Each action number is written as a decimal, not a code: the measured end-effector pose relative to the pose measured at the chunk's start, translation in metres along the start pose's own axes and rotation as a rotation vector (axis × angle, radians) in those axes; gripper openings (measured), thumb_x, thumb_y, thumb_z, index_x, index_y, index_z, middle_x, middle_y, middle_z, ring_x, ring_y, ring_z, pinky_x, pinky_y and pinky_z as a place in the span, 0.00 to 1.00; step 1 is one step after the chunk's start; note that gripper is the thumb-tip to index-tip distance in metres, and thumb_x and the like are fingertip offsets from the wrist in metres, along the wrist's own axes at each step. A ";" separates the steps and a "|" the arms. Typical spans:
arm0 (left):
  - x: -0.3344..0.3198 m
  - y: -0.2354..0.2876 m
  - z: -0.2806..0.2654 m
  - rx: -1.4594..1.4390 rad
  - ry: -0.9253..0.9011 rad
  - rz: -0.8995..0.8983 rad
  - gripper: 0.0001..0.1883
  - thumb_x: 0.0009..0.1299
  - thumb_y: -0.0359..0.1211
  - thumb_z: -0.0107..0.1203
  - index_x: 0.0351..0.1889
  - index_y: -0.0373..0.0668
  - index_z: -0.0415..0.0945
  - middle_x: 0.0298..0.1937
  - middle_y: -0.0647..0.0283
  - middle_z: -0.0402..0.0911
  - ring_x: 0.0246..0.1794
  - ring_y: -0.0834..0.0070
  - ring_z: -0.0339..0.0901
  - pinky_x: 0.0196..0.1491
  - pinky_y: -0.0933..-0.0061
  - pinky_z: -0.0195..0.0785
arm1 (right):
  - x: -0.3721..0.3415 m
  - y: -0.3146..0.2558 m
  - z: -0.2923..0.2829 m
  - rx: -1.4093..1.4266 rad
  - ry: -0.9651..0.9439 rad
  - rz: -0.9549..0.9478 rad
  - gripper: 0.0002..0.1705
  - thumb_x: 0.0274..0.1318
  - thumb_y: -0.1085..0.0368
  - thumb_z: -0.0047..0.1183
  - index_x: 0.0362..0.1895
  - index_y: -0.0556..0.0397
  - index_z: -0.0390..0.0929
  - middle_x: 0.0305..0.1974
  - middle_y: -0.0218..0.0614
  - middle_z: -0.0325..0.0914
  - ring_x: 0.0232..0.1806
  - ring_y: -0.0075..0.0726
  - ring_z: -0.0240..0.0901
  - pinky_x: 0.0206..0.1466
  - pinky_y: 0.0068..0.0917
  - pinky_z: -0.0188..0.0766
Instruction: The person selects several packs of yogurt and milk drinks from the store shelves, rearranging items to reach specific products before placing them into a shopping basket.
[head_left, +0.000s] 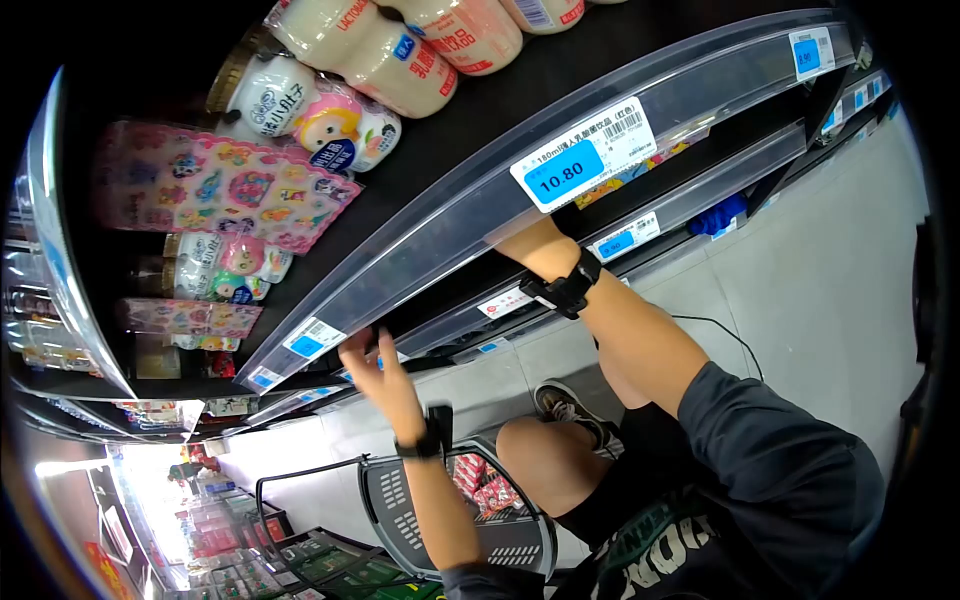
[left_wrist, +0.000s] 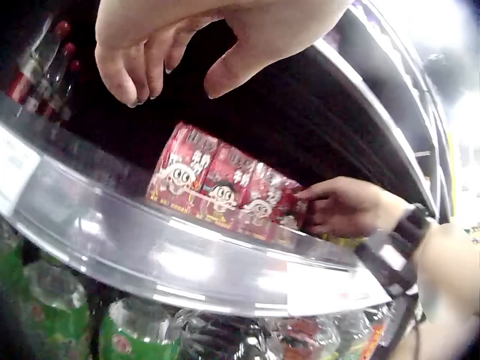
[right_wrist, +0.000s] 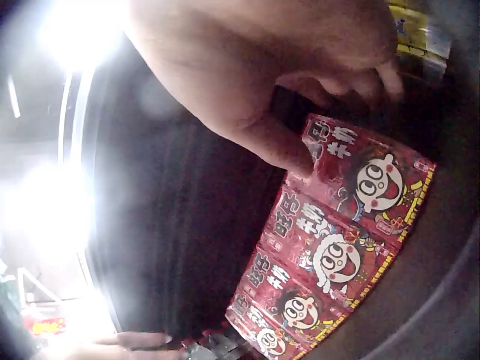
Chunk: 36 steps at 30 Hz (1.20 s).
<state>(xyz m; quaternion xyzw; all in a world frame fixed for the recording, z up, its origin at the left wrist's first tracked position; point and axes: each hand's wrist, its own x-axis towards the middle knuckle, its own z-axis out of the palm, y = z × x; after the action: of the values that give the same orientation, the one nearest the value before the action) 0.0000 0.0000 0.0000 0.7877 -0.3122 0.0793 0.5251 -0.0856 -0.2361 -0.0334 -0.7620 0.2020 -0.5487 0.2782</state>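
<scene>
A row of red milk cartons [left_wrist: 225,187] with cartoon faces, wrapped as one pack, stands on a lower shelf behind its clear front strip. My right hand [right_wrist: 277,75] grips one end of the pack, thumb [right_wrist: 289,154] on the carton and fingers curled at its end. In the head view the shelf strip hides most of that right hand [head_left: 540,245]. My left hand [head_left: 385,385] is held at the shelf's front edge with loosely bent fingers. The left wrist view has this left hand [left_wrist: 217,34] above the pack's other end, apart from it, holding nothing.
A clear shelf strip with a 10.80 price tag [head_left: 580,160] overhangs my hands. Bottled drinks [head_left: 400,70] stand on the upper shelf. A grey basket [head_left: 385,490] with red packets sits on the floor beside my knee [head_left: 540,460]. Green-labelled bottles [left_wrist: 142,330] stand below the milk.
</scene>
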 end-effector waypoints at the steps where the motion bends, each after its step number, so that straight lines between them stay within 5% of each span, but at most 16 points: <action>1: -0.026 0.012 -0.019 -0.040 0.030 -0.048 0.23 0.65 0.25 0.52 0.59 0.37 0.62 0.55 0.55 0.71 0.54 0.72 0.68 0.51 0.76 0.60 | -0.002 0.005 0.001 -0.004 -0.013 -0.024 0.14 0.51 0.58 0.53 0.38 0.54 0.77 0.37 0.44 0.76 0.42 0.47 0.73 0.46 0.40 0.68; 5: -0.131 0.048 -0.124 -0.322 0.091 -0.463 0.22 0.67 0.29 0.49 0.59 0.36 0.63 0.55 0.57 0.72 0.55 0.70 0.69 0.56 0.71 0.59 | -0.001 0.006 -0.010 0.035 -0.108 0.008 0.17 0.54 0.55 0.51 0.41 0.53 0.76 0.40 0.43 0.76 0.46 0.48 0.72 0.49 0.42 0.66; 8: -0.223 0.069 -0.195 -0.488 0.424 -0.707 0.22 0.66 0.35 0.49 0.57 0.39 0.64 0.53 0.59 0.74 0.50 0.71 0.71 0.48 0.75 0.62 | 0.005 0.001 -0.011 0.058 -0.166 0.123 0.21 0.52 0.53 0.51 0.48 0.50 0.73 0.49 0.46 0.72 0.55 0.53 0.64 0.57 0.51 0.56; 9: -0.254 0.079 -0.228 -0.479 0.412 -0.781 0.25 0.69 0.38 0.46 0.64 0.43 0.60 0.65 0.55 0.63 0.65 0.57 0.58 0.64 0.52 0.50 | 0.004 -0.007 -0.009 0.052 -0.202 0.195 0.22 0.51 0.53 0.51 0.50 0.49 0.73 0.52 0.46 0.70 0.58 0.54 0.61 0.59 0.55 0.52; 11: -0.307 0.090 -0.263 -0.456 0.599 -0.845 0.23 0.69 0.37 0.47 0.61 0.44 0.63 0.64 0.59 0.64 0.63 0.60 0.62 0.54 0.57 0.64 | -0.003 -0.018 -0.005 -0.113 -0.357 0.204 0.24 0.45 0.59 0.54 0.50 0.47 0.73 0.56 0.48 0.66 0.62 0.55 0.53 0.59 0.62 0.45; 13: -0.324 0.114 -0.259 -0.425 0.818 -0.691 0.16 0.68 0.35 0.48 0.50 0.38 0.72 0.49 0.54 0.77 0.47 0.65 0.74 0.41 0.65 0.69 | -0.010 -0.035 0.007 -0.277 -0.242 0.126 0.22 0.43 0.61 0.56 0.46 0.48 0.75 0.52 0.49 0.67 0.58 0.57 0.56 0.57 0.62 0.46; 14: -0.351 0.088 -0.282 -0.265 0.901 -0.727 0.19 0.66 0.34 0.47 0.55 0.40 0.65 0.54 0.61 0.73 0.50 0.72 0.70 0.45 0.78 0.60 | -0.011 -0.038 0.011 -0.283 -0.172 0.040 0.20 0.43 0.61 0.56 0.44 0.49 0.75 0.50 0.49 0.67 0.56 0.57 0.56 0.56 0.62 0.47; 19: -0.328 0.072 -0.251 0.116 0.638 -0.654 0.17 0.66 0.36 0.46 0.51 0.40 0.68 0.52 0.59 0.75 0.50 0.69 0.72 0.48 0.72 0.58 | -0.027 -0.073 0.024 -0.073 0.036 -0.109 0.22 0.41 0.63 0.55 0.45 0.51 0.73 0.46 0.45 0.68 0.55 0.53 0.55 0.55 0.57 0.50; 23: -0.281 0.009 -0.236 0.012 0.527 -0.630 0.14 0.67 0.32 0.48 0.50 0.40 0.69 0.50 0.60 0.77 0.49 0.74 0.75 0.45 0.76 0.61 | -0.059 -0.084 0.040 0.185 -0.346 -0.272 0.16 0.46 0.65 0.52 0.42 0.53 0.75 0.50 0.38 0.71 0.54 0.44 0.62 0.56 0.42 0.55; 27: -0.248 -0.078 -0.213 -0.053 0.274 -0.769 0.10 0.64 0.31 0.51 0.41 0.39 0.74 0.42 0.65 0.78 0.42 0.78 0.74 0.40 0.78 0.63 | -0.068 -0.072 0.045 0.023 -0.480 -0.309 0.14 0.49 0.65 0.52 0.42 0.55 0.76 0.51 0.36 0.70 0.53 0.41 0.63 0.57 0.36 0.57; 29: -0.264 -0.146 -0.200 0.036 0.169 -0.895 0.07 0.63 0.29 0.49 0.34 0.38 0.75 0.26 0.67 0.77 0.23 0.81 0.69 0.26 0.80 0.60 | -0.067 -0.072 0.045 0.052 -0.456 -0.329 0.16 0.46 0.64 0.52 0.41 0.55 0.76 0.46 0.37 0.72 0.52 0.41 0.64 0.56 0.38 0.59; 30: -0.299 -0.221 -0.211 0.078 0.058 -1.017 0.08 0.64 0.34 0.50 0.36 0.43 0.76 0.30 0.68 0.78 0.27 0.81 0.73 0.25 0.81 0.60 | -0.068 -0.072 0.044 0.068 -0.468 -0.355 0.16 0.45 0.64 0.52 0.41 0.55 0.76 0.46 0.37 0.72 0.52 0.42 0.64 0.56 0.38 0.59; 32: -0.345 -0.259 -0.180 -0.145 0.372 -1.336 0.06 0.59 0.34 0.55 0.25 0.44 0.72 0.23 0.67 0.74 0.20 0.76 0.68 0.23 0.78 0.60 | -0.068 -0.071 0.044 0.067 -0.469 -0.391 0.17 0.44 0.64 0.52 0.41 0.55 0.75 0.46 0.38 0.72 0.51 0.43 0.65 0.58 0.38 0.59; 33: -0.378 -0.285 -0.172 -0.157 0.358 -1.335 0.06 0.59 0.34 0.55 0.25 0.44 0.72 0.23 0.67 0.74 0.20 0.76 0.68 0.23 0.78 0.60 | -0.068 -0.072 0.043 0.054 -0.466 -0.397 0.17 0.43 0.64 0.52 0.40 0.55 0.75 0.45 0.38 0.72 0.51 0.42 0.65 0.57 0.37 0.60; 35: -0.435 -0.327 -0.165 -0.180 0.644 -1.786 0.21 0.65 0.48 0.50 0.44 0.41 0.70 0.36 0.60 0.75 0.36 0.64 0.73 0.40 0.60 0.69 | -0.067 -0.075 0.041 0.064 -0.481 -0.380 0.16 0.43 0.64 0.52 0.40 0.55 0.76 0.44 0.37 0.73 0.50 0.41 0.65 0.56 0.36 0.60; 36: -0.450 -0.327 -0.157 -0.374 0.656 -1.878 0.22 0.65 0.49 0.50 0.45 0.42 0.69 0.38 0.57 0.72 0.36 0.61 0.71 0.41 0.56 0.69 | -0.068 -0.074 0.044 0.057 -0.469 -0.402 0.15 0.42 0.64 0.52 0.38 0.55 0.76 0.43 0.36 0.73 0.49 0.41 0.66 0.55 0.36 0.61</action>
<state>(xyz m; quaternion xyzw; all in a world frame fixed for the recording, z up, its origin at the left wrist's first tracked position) -0.1362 0.4044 -0.3898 0.5592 0.5861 -0.2034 0.5499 -0.0655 -0.1286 -0.0458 -0.8844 -0.0381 -0.4075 0.2242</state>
